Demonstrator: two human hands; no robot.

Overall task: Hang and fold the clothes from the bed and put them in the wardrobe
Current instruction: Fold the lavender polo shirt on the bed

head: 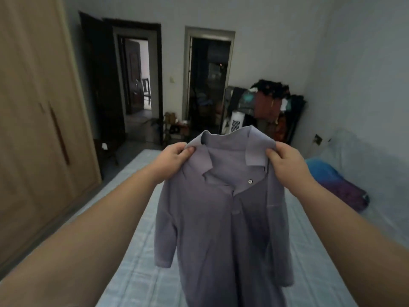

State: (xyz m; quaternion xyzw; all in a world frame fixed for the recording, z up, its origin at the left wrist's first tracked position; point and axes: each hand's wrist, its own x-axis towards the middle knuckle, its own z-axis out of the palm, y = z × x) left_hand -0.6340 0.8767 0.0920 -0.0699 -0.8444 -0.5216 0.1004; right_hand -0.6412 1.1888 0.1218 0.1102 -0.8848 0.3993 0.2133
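The person holds up a grey-purple polo shirt in the air in front of them, above the bed. The left hand pinches the left shoulder of the shirt just beside the collar, with the fingers curled around the fabric. The right hand grips the opposite shoulder in the same way. The shirt hangs down between the two hands, its front facing the person, the collar open and one button visible. To the left of the left hand stands the wooden wardrobe, with its doors closed. Behind the right hand, a pile of clothes lies on the bed.
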